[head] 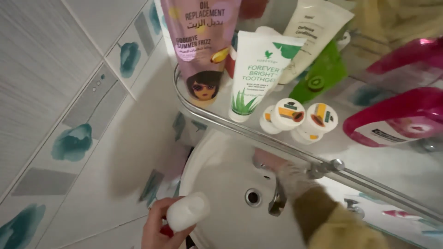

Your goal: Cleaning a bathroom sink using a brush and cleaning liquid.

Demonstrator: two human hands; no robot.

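- White rounded object (188, 211), smooth, a bar of soap or a capped container (too blurred to say which). Sits at the near-left rim of the sink (221, 170), partly over the bowl, not touching it.
- Left hand (157, 228): clenched around the lower end of the white rounded object, fingers wrapped from below. Something red shows under the fingers; can't identify it.
- Right hand (291, 180): reaches in over the right side of the sink, at the top of the tap (277, 200). Motion-blurred, so I cannot tell whether it grips the tap or only rests on it. Mustard sleeve (332, 221) behind it.
- Progress, judged from the frame: no water seen from the tap, the bowl looks dry, drain (252, 197) open. The white rounded object is off any surface and in hand; nothing wetted or set down yet.
- Glass shelf (207, 117) with a metal rail, directly above the back of the sink. On it: pink tube (203, 46) over the sink's left side, white tube (256, 69) with a green plant print beside it, cream tube (309, 32) and green tube (323, 74) further right.
- Two small round jars (287, 114) near the rail, above the tap. Pink bottles (397, 117) lying well right of the sink.
- Tiled wall (69, 92), white with teal flower tiles, left of the sink.
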